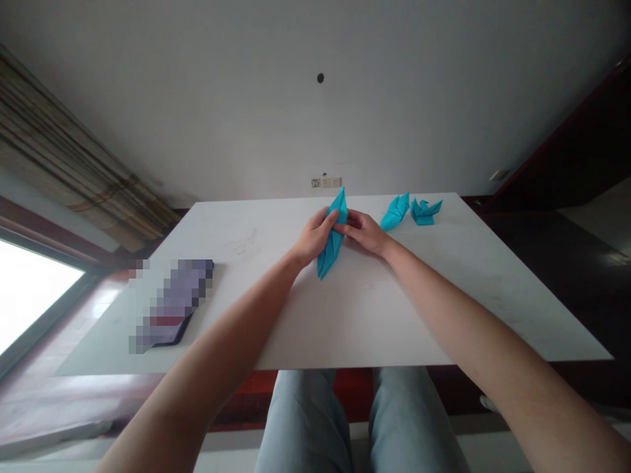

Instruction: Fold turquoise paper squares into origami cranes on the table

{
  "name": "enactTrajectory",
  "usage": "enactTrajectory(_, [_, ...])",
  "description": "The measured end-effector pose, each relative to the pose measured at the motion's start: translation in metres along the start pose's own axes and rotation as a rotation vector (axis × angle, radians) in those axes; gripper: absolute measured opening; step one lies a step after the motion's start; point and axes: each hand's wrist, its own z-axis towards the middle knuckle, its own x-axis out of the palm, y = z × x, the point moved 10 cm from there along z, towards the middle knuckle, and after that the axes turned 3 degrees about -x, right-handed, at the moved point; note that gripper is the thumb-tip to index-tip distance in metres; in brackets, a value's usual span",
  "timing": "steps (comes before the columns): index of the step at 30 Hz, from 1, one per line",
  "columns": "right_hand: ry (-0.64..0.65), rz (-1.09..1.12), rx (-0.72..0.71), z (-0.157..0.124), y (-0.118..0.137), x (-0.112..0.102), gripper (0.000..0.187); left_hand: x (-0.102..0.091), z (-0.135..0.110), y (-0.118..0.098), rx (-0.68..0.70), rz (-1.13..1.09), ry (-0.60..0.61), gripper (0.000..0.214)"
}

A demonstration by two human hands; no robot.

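A long, pointed blue folded paper (331, 246) stands tilted above the white table (355, 315), near its middle. My left hand (314, 236) grips its left side with fingers closed. My right hand (363, 231) pinches its right side, thumb and fingers pressed on the fold. Both hands meet at the middle of the paper. Its upper tip points toward the wall and its lower tip toward me.
Two other folded blue paper pieces (396, 211) (424, 211) lie at the far right of the table. A dark flat object (172, 303), blurred out, lies at the left. Curtains and a bright window are on the left; my knees show under the front edge.
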Motion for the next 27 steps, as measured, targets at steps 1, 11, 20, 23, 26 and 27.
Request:
enactTrajectory(1, [0.016, -0.023, -0.005, -0.001, 0.001, 0.002, 0.056, -0.002, 0.000, 0.000, 0.009, 0.020, -0.014, 0.036])
enactTrajectory(11, [0.031, -0.328, -0.031, -0.009, 0.004, 0.006, 0.063, -0.003, -0.002, -0.005, 0.030, 0.097, -0.020, 0.048])
enactTrajectory(20, [-0.024, -0.093, -0.097, -0.002, 0.001, 0.012, 0.061, -0.008, -0.002, -0.007, 0.040, 0.052, -0.063, 0.033])
enactTrajectory(23, [-0.049, -0.053, -0.066, -0.002, -0.001, 0.013, 0.060, -0.010, 0.000, -0.004, 0.035, 0.040, -0.084, 0.030])
enactTrajectory(26, [-0.091, -0.068, -0.055, -0.001, -0.002, 0.005, 0.048, -0.009, 0.004, 0.001, 0.039, 0.005, -0.052, 0.028])
enactTrajectory(27, [-0.099, -0.068, -0.051, -0.001, -0.002, 0.002, 0.045, -0.008, 0.005, 0.001, 0.044, 0.001, -0.040, 0.029])
